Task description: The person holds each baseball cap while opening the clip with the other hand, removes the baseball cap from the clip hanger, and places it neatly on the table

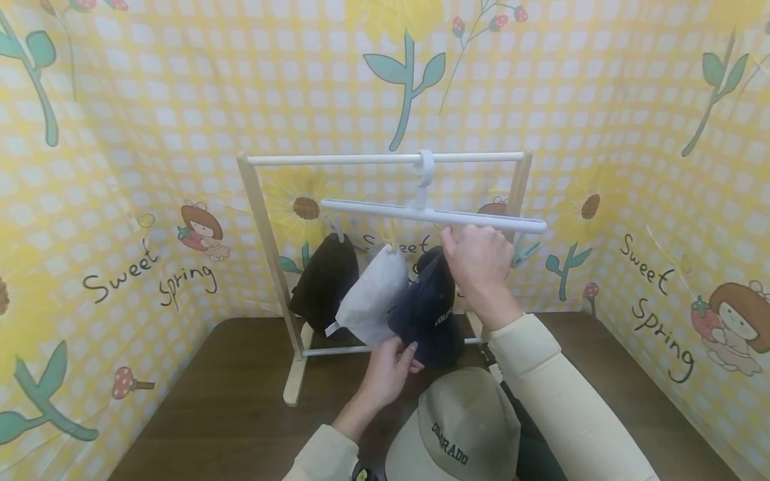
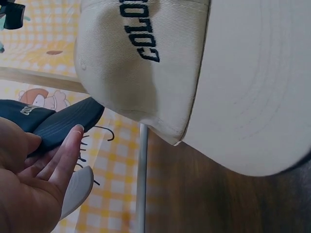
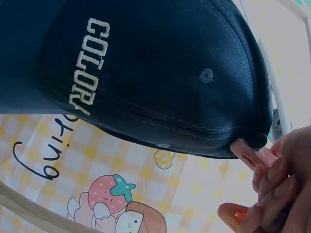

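Observation:
A navy cap (image 1: 430,314) with light lettering hangs below the right half of a white hanger (image 1: 481,219), which tilts down to the right. My left hand (image 1: 388,374) holds its brim between thumb and fingers, as the left wrist view shows. Up under the hanger, the fingers of my right hand (image 1: 481,260) pinch a pink clip (image 3: 249,154) at the top edge of the navy cap. An orange clip (image 3: 231,213) shows beside those fingers. To the left hang a white cap (image 1: 373,294) and a black cap (image 1: 327,277), each by a clip.
The hanger hooks over the top bar (image 1: 337,159) of a wooden-legged rack. A beige cap (image 1: 463,414) with dark lettering stands close in front, between my forearms. A green clip (image 1: 527,254) dangles at the hanger's right end. Patterned cloth surrounds the brown table (image 1: 198,401).

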The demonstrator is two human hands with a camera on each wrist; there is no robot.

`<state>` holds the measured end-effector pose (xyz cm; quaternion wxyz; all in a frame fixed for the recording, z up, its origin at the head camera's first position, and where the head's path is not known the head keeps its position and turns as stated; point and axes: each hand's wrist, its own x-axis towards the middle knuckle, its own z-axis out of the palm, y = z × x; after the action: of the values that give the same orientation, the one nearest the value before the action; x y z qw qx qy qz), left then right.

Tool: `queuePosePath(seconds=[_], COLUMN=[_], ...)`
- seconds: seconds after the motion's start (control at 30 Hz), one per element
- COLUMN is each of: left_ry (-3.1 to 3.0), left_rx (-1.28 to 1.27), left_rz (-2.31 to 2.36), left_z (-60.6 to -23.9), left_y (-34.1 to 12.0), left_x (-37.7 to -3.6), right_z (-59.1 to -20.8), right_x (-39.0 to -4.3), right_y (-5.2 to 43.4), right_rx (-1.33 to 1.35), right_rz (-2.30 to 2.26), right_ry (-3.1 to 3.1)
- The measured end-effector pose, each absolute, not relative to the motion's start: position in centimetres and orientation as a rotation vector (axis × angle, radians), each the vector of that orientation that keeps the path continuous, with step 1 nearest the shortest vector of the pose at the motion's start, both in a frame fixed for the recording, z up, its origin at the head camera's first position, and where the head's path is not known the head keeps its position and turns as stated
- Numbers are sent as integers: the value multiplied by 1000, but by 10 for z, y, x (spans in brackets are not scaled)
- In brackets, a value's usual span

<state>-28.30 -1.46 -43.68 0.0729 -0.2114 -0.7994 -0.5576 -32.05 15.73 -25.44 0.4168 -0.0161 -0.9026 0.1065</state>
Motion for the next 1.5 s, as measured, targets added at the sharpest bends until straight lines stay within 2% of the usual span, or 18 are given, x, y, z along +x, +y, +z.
queuePosePath(seconds=[0.8, 1.5], left_ry=[-2349, -2461], left_rx=[-713, -714], left_rz=[-1705, -1766], left_z=[-436, -459], left_y=[-18, -22], left_x=[-290, -290], right_z=[-256, -259], right_x=[-325, -325], right_y=[164, 166], right_rx=[167, 248], right_rz=[302, 247], right_ry=[-2228, -2206])
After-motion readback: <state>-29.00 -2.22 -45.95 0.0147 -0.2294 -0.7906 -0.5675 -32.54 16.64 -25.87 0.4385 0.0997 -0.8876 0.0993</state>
